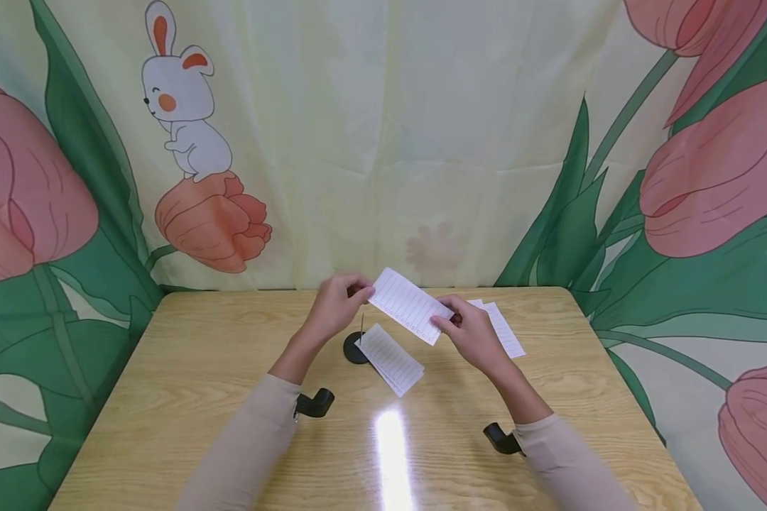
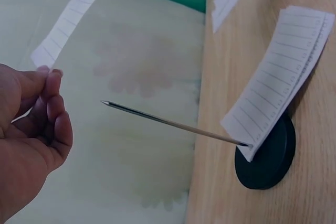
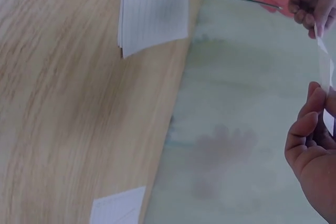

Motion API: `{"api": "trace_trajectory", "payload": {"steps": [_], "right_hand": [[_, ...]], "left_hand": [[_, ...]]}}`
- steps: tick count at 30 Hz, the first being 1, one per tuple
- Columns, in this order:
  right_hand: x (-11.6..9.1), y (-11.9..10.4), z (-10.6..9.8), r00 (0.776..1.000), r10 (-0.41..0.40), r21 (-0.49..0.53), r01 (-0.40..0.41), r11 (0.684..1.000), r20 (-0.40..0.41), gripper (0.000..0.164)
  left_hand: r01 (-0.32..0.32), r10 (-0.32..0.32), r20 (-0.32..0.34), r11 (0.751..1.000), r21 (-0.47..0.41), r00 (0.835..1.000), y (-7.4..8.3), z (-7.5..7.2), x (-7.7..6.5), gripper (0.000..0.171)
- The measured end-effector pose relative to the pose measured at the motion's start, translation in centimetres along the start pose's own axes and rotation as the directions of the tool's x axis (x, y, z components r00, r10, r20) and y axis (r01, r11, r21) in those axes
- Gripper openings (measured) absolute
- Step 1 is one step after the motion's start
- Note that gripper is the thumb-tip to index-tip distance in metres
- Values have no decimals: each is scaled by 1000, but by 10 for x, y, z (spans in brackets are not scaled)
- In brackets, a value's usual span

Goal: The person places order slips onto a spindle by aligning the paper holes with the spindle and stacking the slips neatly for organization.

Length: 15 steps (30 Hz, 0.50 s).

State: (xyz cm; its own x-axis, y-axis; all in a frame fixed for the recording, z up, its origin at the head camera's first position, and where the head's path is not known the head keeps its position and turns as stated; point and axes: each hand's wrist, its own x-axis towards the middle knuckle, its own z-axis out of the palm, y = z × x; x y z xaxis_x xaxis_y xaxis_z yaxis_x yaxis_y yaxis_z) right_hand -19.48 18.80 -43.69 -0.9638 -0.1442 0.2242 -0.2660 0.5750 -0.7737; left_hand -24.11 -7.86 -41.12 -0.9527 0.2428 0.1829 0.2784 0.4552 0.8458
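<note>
A lined paper slip (image 1: pixel 409 305) is stretched between both hands above the table. My left hand (image 1: pixel 339 305) pinches its left end between thumb and fingers. At the other end, my right hand (image 1: pixel 476 335) pinches the slip near its lower right corner. Below and in front stands a bill spike with a black round base (image 1: pixel 354 353) and a thin upright metal rod (image 2: pixel 168 123) ending in a sharp point. Several similar slips (image 2: pixel 278 77) are skewered on the rod and lie low against the base. The held slip is apart from the rod's tip.
More lined slips (image 1: pixel 503 332) lie on the wooden table (image 1: pixel 217 397) at the right, partly behind my right hand. A black wrist device (image 1: pixel 315 403) juts from the left sleeve, another (image 1: pixel 501 438) from the right. A printed curtain (image 1: pixel 383 142) hangs at the table's far edge.
</note>
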Motion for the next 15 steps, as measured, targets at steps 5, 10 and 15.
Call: {"api": "trace_trajectory", "payload": {"steps": [5,10,15], "right_hand": [[1,2,6,1000,8,2,-8,1000,12,27],[2,4,10,1000,8,16,-8,1000,30,26],[2,7,14,999,8,16,-9,1000,45,26]], "left_hand": [[-2,2,7,1000,6,1000,-8,1,-3,14],[4,-4,6,1000,22,1000,-13,1,-6,13],[19,-20,6,1000,25,1000,-16,1,-7,13]]}}
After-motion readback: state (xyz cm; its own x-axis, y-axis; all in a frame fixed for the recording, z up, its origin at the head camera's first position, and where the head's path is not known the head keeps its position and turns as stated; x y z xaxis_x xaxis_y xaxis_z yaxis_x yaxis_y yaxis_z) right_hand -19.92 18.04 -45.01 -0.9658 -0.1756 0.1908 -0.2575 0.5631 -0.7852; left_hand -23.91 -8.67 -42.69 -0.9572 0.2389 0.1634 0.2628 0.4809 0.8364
